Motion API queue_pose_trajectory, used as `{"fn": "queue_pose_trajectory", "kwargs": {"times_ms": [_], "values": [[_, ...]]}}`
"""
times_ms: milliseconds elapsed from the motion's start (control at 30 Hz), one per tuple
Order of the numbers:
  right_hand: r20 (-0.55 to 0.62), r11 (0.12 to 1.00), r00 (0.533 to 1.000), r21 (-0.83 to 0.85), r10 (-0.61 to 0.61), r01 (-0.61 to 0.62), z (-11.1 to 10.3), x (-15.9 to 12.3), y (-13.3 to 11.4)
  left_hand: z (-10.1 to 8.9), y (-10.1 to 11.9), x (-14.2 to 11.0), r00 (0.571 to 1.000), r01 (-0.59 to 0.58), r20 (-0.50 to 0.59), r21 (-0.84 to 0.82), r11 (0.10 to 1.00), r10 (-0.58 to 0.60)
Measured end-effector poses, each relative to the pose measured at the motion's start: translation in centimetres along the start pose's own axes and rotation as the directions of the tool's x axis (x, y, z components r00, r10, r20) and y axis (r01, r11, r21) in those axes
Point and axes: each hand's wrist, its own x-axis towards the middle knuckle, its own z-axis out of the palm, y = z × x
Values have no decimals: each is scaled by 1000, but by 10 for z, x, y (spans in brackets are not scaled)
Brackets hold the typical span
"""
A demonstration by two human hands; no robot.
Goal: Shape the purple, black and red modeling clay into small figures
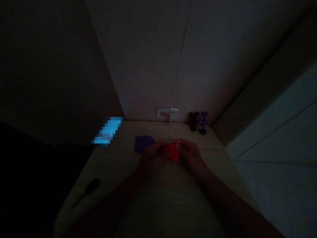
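Both hands meet over the middle of the wooden tabletop, pinching a small, bright red, soft-looking piece (174, 154) between them. My left hand (154, 155) grips its left side with thumb and fingers. On the opposite edge, my right hand (189, 152) has its thumb pressed against the red piece. Just behind my left hand lies a flat purple piece (143, 143) with an uneven outline, partly covered by that hand. Dim light hides the exact material of both pieces.
A dark spoon-shaped brush or paddle (91, 187) lies at the table's left. A pixelated bright blue patch (109, 131) covers something at the back left corner. Two small figures, one dark (194, 121) and one purple (203, 122), stand by the wall, right of a socket (167, 113).
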Motion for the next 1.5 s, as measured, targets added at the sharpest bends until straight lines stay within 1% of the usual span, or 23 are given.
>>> {"fn": "queue_pose_trajectory", "kwargs": {"times_ms": [100,167,200,267,333,400,467,567,667,767,867,933,1000,1100,1167,1233,1267,1333,1367,1400,1433,1500], "values": [[10,997,999,75,31,-32,3,1,4,4,-3,2,998,54,-12,-160,986,-57],[-7,997,1000,80,20,-20,4,1,6,4,-5,4,997,48,-48,-190,981,-58],[-21,997,1000,76,4,-2,4,1,6,3,-7,5,995,23,-88,-173,985,-39],[-49,999,998,41,-32,34,3,1,6,1,-10,8,981,-46,-192,-88,995,29],[-70,998,996,-24,-51,50,1,1,7,-3,-11,10,964,-99,-247,25,995,102],[-88,993,994,-97,-71,63,-2,0,8,-7,-10,11,963,-118,-228,123,985,144],[-91,981,989,-168,-114,98,-5,0,10,-9,-8,10,968,-120,-193,211,970,162],[-67,954,981,-256,-180,157,-8,-1,12,-10,-3,8,974,-128,-132,346,929,184],[-41,932,975,-307,-217,194,-8,-4,10,-10,0,6,979,-136,-79,421,897,186],[-22,935,975,-290,-220,204,-6,-6,7,-8,3,5,985,-135,-28,477,869,169],[6,964,985,-207,-170,167,-4,-7,2,-7,8,2,988,-138,14,527,838,154],[13,978,991,-160,-130,130,-3,-6,-1,-7,10,1,990,-131,21,520,844,140],[5,987,995,-129,-100,100,-3,-5,-4,-8,9,0,993,-108,18,461,881,112],[-15,991,995,-97,-98,96,-3,-1,-4,-12,1,3,999,-42,14,265,963,40],[-45,984,988,-111,-146,140,-2,0,-1,-13,-5,6,1000,6,-9,118,993,-5],[-70,943,961,-223,-267,246,-1,0,3,-14,-9,8,998,24,-65,38,999,-21],[-59,896,935,-313,-349,314,-1,0,5,-14,-10,9,995,12,-100,24,1000,-10],[25,755,873,-489,-488,436,-1,-3,8,-15,-9,11,986,-35,-159,27,999,39],[78,685,847,-551,-527,477,-1,-4,9,-15,-8,12,981,-59,-183,35,998,64],[119,631,831,-594,-544,498,-1,-6,10,-15,-6,12,978,-74,-194,43,996,81],[144,599,825,-621,-547,506,-1,-7,10,-15,-5,12,976,-83,-199,48,995,91],[155,571,823,-651,-546,501,0,-9,10,-16,-2,11,980,-81,-178,61,995,91]]}}
